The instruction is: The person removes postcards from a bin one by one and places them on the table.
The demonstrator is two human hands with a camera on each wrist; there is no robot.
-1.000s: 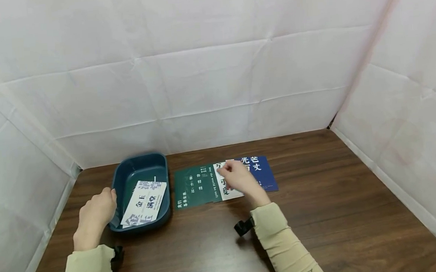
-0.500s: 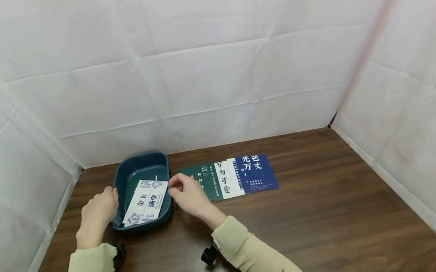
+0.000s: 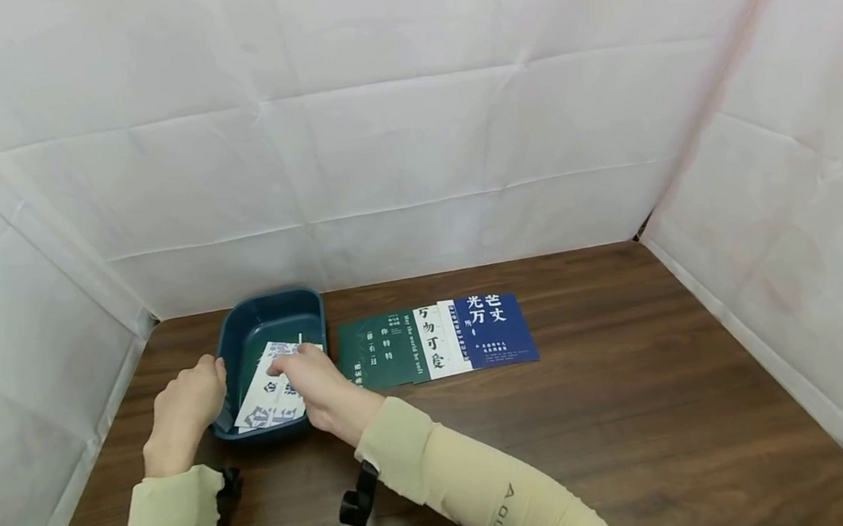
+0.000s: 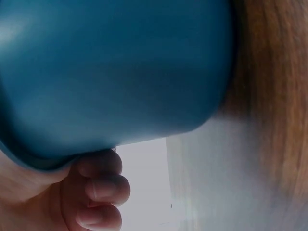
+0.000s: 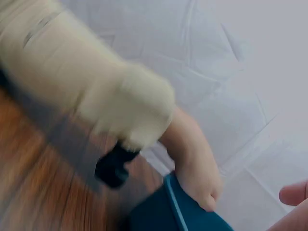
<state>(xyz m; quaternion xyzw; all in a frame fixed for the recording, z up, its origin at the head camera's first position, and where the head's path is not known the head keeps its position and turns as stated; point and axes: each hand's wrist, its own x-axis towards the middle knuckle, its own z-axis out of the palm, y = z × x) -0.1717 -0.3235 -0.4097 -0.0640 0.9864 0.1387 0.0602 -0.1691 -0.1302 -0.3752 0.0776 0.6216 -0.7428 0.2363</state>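
A dark blue tray stands at the left of the wooden table. My left hand grips its left rim, and the left wrist view shows fingers curled under the tray. A white card with dark lettering lies in the tray. My right hand reaches across into the tray, its fingers on top of that card. Whether they pinch the card is hidden. The blurred right wrist view shows the left hand on the tray rim.
Beside the tray lies a row of overlapping cards: green cards, a white card and a blue card. White sheet walls close in the table at the back, left and right.
My right hand has left the row of cards and moved left over the tray onto the white card. The left hand has stayed on the tray rim.
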